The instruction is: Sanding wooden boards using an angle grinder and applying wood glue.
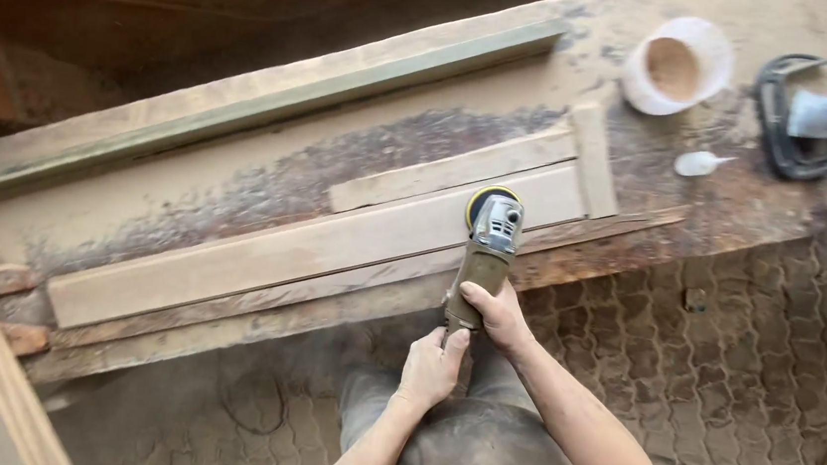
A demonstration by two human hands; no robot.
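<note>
Both hands are gripping a grinder (484,259) whose disc end is resting on a long board (312,249) lying on the tabletop (189,178). The right hand (496,315) is clenched around the grinder's body, just behind the grey head, with the thumb over the top. The left hand (432,366) is clenched around the tail of the grinder, just below the right hand and touching it. So the tool is running up and away from both grips, its yellow-rimmed disc sitting on the board's far end, well beyond the fingers.

Just above the board, a shorter strip (449,171) is lying alongside it, and a small block (594,159) is standing across the board's right end. Further right of the board, a white tub (677,66) of sawdust, a white spoon (699,164) and a dark clamp (807,122) are sitting on the tabletop. Dust is coating everything near the board.
</note>
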